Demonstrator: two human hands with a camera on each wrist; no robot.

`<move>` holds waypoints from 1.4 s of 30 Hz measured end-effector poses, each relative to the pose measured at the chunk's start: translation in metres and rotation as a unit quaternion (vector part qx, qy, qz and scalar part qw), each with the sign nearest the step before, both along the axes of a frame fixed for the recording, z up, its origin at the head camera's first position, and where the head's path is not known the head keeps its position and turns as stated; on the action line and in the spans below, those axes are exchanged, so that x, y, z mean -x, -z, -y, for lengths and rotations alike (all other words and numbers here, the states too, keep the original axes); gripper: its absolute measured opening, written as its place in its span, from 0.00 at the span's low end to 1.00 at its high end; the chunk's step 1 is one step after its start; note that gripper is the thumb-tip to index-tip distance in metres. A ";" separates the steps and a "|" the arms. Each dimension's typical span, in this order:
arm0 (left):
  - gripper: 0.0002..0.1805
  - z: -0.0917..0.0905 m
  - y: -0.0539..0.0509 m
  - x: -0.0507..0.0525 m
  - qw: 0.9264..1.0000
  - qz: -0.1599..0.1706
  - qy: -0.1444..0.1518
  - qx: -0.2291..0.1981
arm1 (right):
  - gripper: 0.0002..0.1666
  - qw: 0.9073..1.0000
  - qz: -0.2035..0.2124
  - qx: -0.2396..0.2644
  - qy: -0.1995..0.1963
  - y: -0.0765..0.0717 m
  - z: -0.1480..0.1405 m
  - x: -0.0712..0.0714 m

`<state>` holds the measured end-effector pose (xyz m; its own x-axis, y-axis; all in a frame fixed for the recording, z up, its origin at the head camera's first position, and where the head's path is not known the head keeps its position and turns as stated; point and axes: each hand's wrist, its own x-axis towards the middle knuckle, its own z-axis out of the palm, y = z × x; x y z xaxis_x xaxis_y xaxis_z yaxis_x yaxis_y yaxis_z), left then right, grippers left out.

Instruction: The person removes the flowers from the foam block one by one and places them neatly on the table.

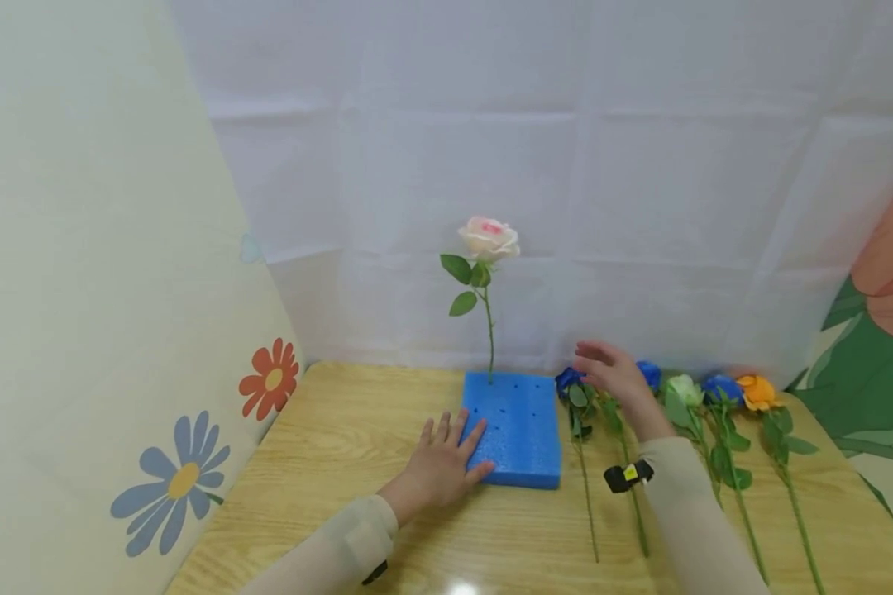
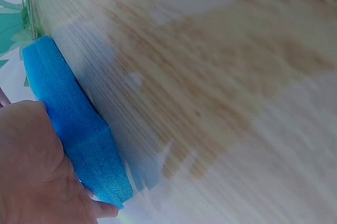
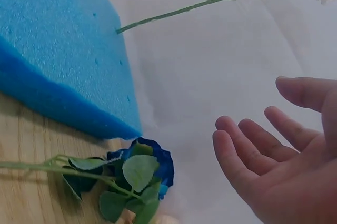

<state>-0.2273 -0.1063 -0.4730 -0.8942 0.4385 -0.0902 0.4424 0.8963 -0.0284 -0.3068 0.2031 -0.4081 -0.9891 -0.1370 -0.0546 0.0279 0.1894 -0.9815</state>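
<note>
A blue foam block (image 1: pixel 521 442) with small holes in its top lies on the table. One pale pink rose (image 1: pixel 489 240) stands upright in a hole near its back left corner. My left hand (image 1: pixel 439 467) rests on the block's left side, fingers spread; in the left wrist view the palm (image 2: pixel 31 155) lies along the foam (image 2: pixel 79 129). My right hand (image 1: pixel 619 384) is raised to the right of the block, fingers loosely bent and holding nothing. Below it lies a blue rose (image 1: pixel 569 382), which the right wrist view shows beside the block, apart from the fingers (image 3: pixel 234 163).
Further right on the wooden table (image 1: pixel 342 430) lie a pale green-white rose (image 1: pixel 683 391), another blue rose (image 1: pixel 722 388) and an orange rose (image 1: pixel 759 392), stems toward me. My right hand and forearm partly cover some flowers. A white cloth (image 1: pixel 417 165) hangs behind.
</note>
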 end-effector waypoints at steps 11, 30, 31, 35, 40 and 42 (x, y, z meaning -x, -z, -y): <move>0.41 0.000 -0.004 -0.001 1.000 0.009 0.000 -0.014 | 0.37 0.998 -0.017 0.052 -0.012 0.007 0.021 0.013; 0.43 0.002 0.006 0.004 1.000 0.003 -0.002 0.003 | 0.32 0.996 -0.057 0.060 -0.029 0.014 0.057 0.035; 0.42 0.002 0.006 0.004 1.000 0.003 -0.002 0.004 | 0.32 0.996 -0.059 0.062 -0.032 0.015 0.059 0.036; 0.42 0.001 0.005 0.004 1.000 0.007 -0.006 0.006 | 0.33 0.995 -0.060 0.071 -0.039 0.017 0.065 0.037; 0.43 0.000 0.002 0.003 1.000 0.006 -0.007 0.007 | 0.32 0.994 -0.072 0.075 -0.039 0.020 0.073 0.040; 0.43 0.000 0.002 0.003 1.000 0.006 -0.006 0.007 | 0.32 0.993 -0.077 0.076 -0.039 0.021 0.077 0.041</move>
